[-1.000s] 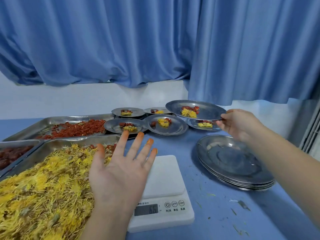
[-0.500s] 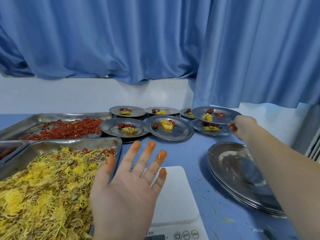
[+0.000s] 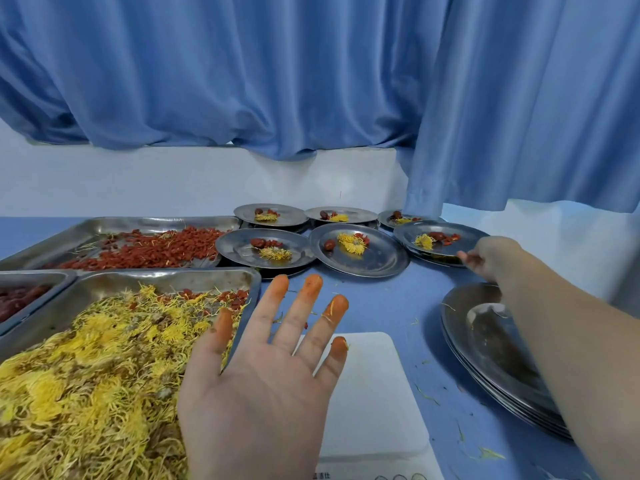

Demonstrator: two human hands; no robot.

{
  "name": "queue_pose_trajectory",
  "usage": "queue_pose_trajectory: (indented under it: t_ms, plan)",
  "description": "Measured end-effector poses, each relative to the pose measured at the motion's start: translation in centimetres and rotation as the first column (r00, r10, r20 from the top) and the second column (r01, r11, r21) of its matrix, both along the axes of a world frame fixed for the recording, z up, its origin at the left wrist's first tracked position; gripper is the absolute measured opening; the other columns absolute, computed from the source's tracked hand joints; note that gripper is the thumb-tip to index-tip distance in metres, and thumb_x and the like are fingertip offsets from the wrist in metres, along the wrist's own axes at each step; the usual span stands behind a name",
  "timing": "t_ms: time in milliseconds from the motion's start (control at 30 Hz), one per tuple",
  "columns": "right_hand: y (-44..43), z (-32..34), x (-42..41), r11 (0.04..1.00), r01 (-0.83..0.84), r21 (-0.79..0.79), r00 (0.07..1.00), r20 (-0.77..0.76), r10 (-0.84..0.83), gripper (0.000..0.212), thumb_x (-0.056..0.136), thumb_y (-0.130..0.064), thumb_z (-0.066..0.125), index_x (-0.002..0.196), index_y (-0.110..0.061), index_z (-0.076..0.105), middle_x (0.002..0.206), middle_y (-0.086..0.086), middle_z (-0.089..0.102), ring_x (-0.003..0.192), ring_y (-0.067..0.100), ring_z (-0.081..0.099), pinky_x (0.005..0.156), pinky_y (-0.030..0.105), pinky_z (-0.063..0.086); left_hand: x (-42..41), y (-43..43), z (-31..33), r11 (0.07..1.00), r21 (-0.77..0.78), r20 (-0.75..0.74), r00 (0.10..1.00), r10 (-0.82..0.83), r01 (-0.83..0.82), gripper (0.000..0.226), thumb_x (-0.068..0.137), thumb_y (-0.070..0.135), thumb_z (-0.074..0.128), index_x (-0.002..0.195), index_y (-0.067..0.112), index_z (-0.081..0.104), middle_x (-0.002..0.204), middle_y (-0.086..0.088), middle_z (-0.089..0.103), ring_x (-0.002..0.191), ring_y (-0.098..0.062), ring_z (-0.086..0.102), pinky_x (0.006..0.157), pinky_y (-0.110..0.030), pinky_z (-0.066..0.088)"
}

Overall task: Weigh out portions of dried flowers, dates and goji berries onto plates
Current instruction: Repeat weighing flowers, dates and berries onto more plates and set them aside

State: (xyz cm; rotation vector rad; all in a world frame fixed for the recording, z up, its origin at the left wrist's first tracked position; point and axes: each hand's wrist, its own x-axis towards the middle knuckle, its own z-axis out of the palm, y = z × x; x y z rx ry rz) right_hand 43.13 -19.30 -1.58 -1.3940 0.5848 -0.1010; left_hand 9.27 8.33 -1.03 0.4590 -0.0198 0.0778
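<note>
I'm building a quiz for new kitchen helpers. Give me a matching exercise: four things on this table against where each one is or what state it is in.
1. flower tray
2. goji berry tray
3. stack of empty plates
4. filled plate

A. back left
B. near right
C. near left
D. back right, right hand pinches its rim

Pairs: 1-C, 2-A, 3-B, 4-D

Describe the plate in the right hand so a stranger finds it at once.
Below the blue curtain, filled plates stand in two rows. The plate is rightmost in the near row; only it has the right hand gripping its rim.
</note>
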Motion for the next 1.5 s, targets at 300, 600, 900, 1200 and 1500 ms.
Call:
queue_pose_trajectory:
  t_ms: [300,600,900,1200,1500]
  plan:
    - [-0.1,0.6,-1.0,0.994,-0.076,-0.074,0.991,0.103,0.083,0.021,0.083,0.016,0.053,0.094,-0.001,0.049,0.113,0.013,0.039,0.104,0.033,0.048,0.056,0.030,0.057,-0.5,-0.3,0.2,1.000,0.001,0.001,1.000,0.020,-0.020,0.055,0.061,0.051,0.059,0.103,0.019,0.077,0.118,-0.008,0.071,0.099,-0.033,0.070,0.079,-0.047,0.043]
    - [0.4,4.2,-9.4,0.935,-0.204,-0.288,0.952,0.163,0.258,0.027,0.085,0.000,0.062,0.111,0.000,0.056,0.107,0.016,0.057,0.069,0.024,0.064,0.068,0.034,0.060,-2.0,-1.1,0.3,0.998,0.042,0.073,0.996,0.048,-0.051,0.053,0.086,0.050,0.045,0.123,0.017,0.066,0.122,-0.011,0.068,0.108,-0.034,0.067,0.087,-0.046,0.042]
    - [0.4,3.6,-24.3,0.399,-0.166,-0.902,0.781,0.127,0.611,0.006,0.085,-0.024,0.062,0.089,-0.028,0.064,0.084,-0.012,0.069,0.077,0.005,0.066,0.073,0.021,0.048,-2.1,-1.6,-0.1,0.973,0.223,0.076,0.996,0.045,-0.062,0.046,0.091,0.043,0.042,0.108,0.015,0.075,0.120,-0.011,0.069,0.107,-0.033,0.068,0.085,-0.043,0.045]
    - [-2.0,0.2,-29.2,-0.072,-0.120,-0.990,0.722,-0.136,0.678,0.027,0.090,-0.044,0.055,0.098,-0.021,0.068,0.098,-0.010,0.065,0.096,0.012,0.055,0.080,0.027,0.041,-3.3,-1.1,0.0,0.954,0.272,0.104,0.989,0.103,-0.128,0.041,0.077,0.045,0.055,0.099,0.019,0.078,0.108,-0.006,0.072,0.090,-0.026,0.071,0.077,-0.037,0.046]
    - [-1.1,0.5,-30.6,-0.245,-0.201,-0.948,0.758,-0.310,0.574,0.023,0.079,-0.023,0.050,0.059,-0.014,0.041,0.066,0.004,0.049,0.064,0.026,0.047,0.054,0.035,0.037,-3.7,-0.9,0.1,0.946,0.286,0.121,0.985,0.124,-0.154,0.042,0.070,0.046,0.058,0.095,0.019,0.077,0.096,-0.003,0.070,0.076,-0.022,0.064,0.073,-0.035,0.042]
